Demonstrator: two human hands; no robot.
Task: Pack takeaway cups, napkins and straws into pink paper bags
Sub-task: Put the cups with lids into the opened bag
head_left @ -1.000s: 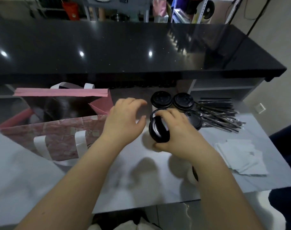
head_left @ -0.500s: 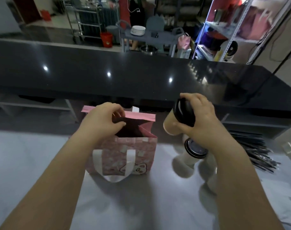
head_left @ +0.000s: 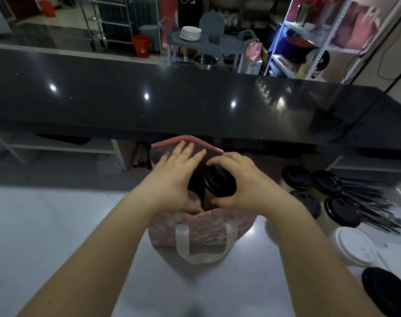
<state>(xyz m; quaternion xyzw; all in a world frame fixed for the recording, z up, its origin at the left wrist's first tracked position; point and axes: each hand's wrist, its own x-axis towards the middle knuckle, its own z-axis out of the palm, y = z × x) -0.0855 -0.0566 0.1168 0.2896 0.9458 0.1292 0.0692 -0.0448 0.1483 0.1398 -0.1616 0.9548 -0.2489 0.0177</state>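
Observation:
A pink paper bag with white handles stands open on the pale table, in the middle of the view. My right hand grips a brown takeaway cup with a black lid and holds it inside the bag's mouth. My left hand is spread flat with its fingers reaching into the bag, pressing the near wall and opening apart; its thumb is hidden behind the bag's rim.
Several black-lidded cups stand to the right of the bag, beside a pile of black straws. A white-lidded cup and another black lid sit at the near right. A raised black counter runs behind the bag.
My right hand has carried the cup from beside the bag down into its mouth. My left hand let go of the rim and now spreads inside the opening.

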